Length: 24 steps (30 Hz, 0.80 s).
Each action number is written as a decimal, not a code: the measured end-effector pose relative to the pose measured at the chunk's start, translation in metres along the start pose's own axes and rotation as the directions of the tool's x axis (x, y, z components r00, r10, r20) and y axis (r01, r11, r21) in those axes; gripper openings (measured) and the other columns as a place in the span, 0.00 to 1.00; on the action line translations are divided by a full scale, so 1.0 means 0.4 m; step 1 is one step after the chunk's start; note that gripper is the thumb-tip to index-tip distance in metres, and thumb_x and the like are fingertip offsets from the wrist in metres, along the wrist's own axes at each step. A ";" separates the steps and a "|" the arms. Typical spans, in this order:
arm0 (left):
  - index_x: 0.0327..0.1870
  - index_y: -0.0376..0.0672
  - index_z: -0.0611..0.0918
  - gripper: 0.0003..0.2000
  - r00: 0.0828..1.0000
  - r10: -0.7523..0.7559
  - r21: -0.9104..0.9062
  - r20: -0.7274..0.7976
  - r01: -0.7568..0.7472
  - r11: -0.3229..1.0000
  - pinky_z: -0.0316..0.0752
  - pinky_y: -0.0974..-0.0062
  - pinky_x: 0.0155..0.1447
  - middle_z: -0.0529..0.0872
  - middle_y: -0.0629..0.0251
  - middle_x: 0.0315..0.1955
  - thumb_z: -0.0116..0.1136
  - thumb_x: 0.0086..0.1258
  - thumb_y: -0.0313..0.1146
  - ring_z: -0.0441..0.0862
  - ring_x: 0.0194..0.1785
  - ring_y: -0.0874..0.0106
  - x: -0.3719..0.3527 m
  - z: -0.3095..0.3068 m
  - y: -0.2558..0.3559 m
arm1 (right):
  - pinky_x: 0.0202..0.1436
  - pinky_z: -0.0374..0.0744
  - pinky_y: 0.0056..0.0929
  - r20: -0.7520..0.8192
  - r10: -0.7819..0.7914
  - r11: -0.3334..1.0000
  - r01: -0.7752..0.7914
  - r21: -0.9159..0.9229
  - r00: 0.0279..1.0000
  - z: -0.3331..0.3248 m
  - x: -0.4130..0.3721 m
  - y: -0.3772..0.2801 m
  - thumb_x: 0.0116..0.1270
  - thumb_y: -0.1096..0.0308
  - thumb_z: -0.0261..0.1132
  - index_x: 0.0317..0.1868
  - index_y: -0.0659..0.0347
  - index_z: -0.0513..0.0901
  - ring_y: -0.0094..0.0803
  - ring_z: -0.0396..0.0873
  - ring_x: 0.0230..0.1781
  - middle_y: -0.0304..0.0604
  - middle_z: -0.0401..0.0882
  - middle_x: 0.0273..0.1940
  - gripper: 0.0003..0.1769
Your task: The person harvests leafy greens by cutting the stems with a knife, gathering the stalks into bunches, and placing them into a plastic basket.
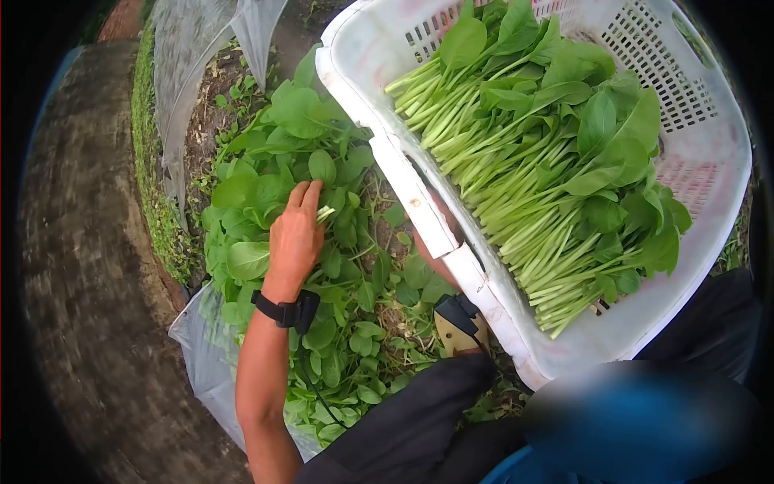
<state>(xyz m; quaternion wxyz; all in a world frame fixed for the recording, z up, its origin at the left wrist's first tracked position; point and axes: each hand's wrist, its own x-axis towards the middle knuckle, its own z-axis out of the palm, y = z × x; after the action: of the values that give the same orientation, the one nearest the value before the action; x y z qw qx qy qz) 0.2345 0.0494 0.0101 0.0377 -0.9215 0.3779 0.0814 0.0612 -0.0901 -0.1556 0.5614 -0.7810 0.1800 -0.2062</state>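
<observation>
My left hand [295, 238] reaches down into a bed of leafy greens [270, 189], its fingers closed around some of them. Pale stem ends [325, 214] poke out beside the fingers. A black strap with a small device [290, 310] circles that wrist. Of my right hand [433, 246], only a strip of skin shows beside and through a slot in the rim of a white plastic basket [419, 206]; its fingers are hidden. Bunched greens [548, 161] lie inside the basket, stems toward the lower left and leaves toward the upper right.
Clear plastic sheeting [189, 73] hangs at the upper left, with more sheeting [214, 363] lower down. A dirt path [89, 266] runs along the left, bordered by low grass [149, 161]. My dark-trousered leg [403, 419] is at the bottom, near a tan shoe-like object [458, 332].
</observation>
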 end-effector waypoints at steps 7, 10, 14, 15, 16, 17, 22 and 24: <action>0.65 0.38 0.81 0.24 0.999 0.021 0.128 0.041 -0.026 0.991 0.87 0.56 0.51 0.83 0.54 0.66 0.62 0.65 0.19 0.90 0.50 0.49 -0.046 0.041 -0.054 | 0.48 0.79 0.36 0.388 0.439 0.884 -0.466 -0.026 0.811 -0.027 0.082 -0.117 0.78 0.67 0.64 0.63 0.60 0.85 0.37 0.78 0.36 0.53 0.82 0.40 0.17; 0.62 0.39 0.83 0.22 0.999 0.039 0.147 0.015 -0.041 0.988 0.87 0.56 0.51 0.82 0.56 0.68 0.62 0.65 0.18 0.90 0.50 0.51 -0.059 0.050 -0.063 | 0.44 0.79 0.37 0.063 0.337 0.921 -0.343 0.184 0.939 0.143 0.080 -0.015 0.78 0.68 0.63 0.64 0.60 0.84 0.36 0.77 0.33 0.51 0.81 0.37 0.17; 0.61 0.40 0.84 0.23 0.998 0.047 0.092 -0.028 -0.044 0.995 0.87 0.56 0.51 0.82 0.57 0.70 0.62 0.62 0.18 0.91 0.50 0.52 -0.077 0.028 -0.054 | 0.36 0.77 0.35 0.300 0.259 0.944 -0.306 0.123 0.918 0.095 0.040 0.020 0.78 0.71 0.61 0.68 0.61 0.81 0.32 0.75 0.27 0.47 0.82 0.34 0.20; 0.61 0.40 0.84 0.24 0.997 0.067 0.046 -0.029 -0.066 0.997 0.87 0.57 0.51 0.81 0.57 0.71 0.62 0.61 0.17 0.90 0.50 0.52 -0.085 0.018 -0.051 | 0.36 0.77 0.35 0.300 0.253 0.947 -0.299 0.119 0.920 0.071 0.018 0.015 0.78 0.71 0.61 0.68 0.61 0.81 0.32 0.75 0.27 0.47 0.82 0.34 0.20; 0.61 0.41 0.84 0.25 0.996 0.086 -0.003 -0.027 -0.086 0.996 0.87 0.57 0.51 0.81 0.57 0.71 0.62 0.60 0.17 0.90 0.50 0.53 -0.095 0.017 -0.049 | 0.36 0.77 0.34 0.368 0.320 0.915 -0.385 0.117 0.873 0.042 -0.013 0.006 0.78 0.72 0.61 0.67 0.63 0.82 0.31 0.76 0.28 0.47 0.82 0.34 0.20; 0.60 0.40 0.84 0.26 0.980 0.173 -0.020 -0.101 -0.176 0.984 0.87 0.58 0.50 0.83 0.57 0.69 0.62 0.57 0.17 0.90 0.50 0.53 -0.105 0.023 -0.058 | 0.36 0.78 0.34 0.436 0.386 0.875 -0.472 0.106 0.813 0.017 -0.044 -0.002 0.77 0.72 0.61 0.67 0.64 0.82 0.31 0.78 0.29 0.46 0.83 0.33 0.20; 0.60 0.40 0.84 0.21 0.974 0.227 -0.022 0.004 -0.227 0.974 0.87 0.59 0.48 0.84 0.56 0.64 0.62 0.63 0.19 0.91 0.50 0.55 -0.100 0.027 -0.019 | 0.39 0.80 0.35 0.324 0.280 0.940 -0.326 0.097 0.904 0.133 -0.068 0.059 0.76 0.73 0.61 0.66 0.66 0.82 0.31 0.81 0.31 0.47 0.85 0.33 0.20; 0.59 0.39 0.84 0.20 0.981 0.193 0.039 0.029 -0.194 0.980 0.87 0.59 0.47 0.84 0.55 0.62 0.62 0.65 0.20 0.91 0.48 0.56 -0.080 0.037 -0.005 | 0.40 0.81 0.36 0.093 0.098 0.984 -0.083 -0.158 0.991 0.330 -0.113 0.201 0.76 0.73 0.60 0.66 0.68 0.82 0.32 0.82 0.31 0.47 0.85 0.33 0.21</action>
<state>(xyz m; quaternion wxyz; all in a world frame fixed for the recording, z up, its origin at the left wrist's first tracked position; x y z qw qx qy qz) 0.2116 0.0749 0.0012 0.0535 -0.8782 0.4670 0.0884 0.0880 0.0146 -0.2750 0.5165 -0.8225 0.2022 -0.1263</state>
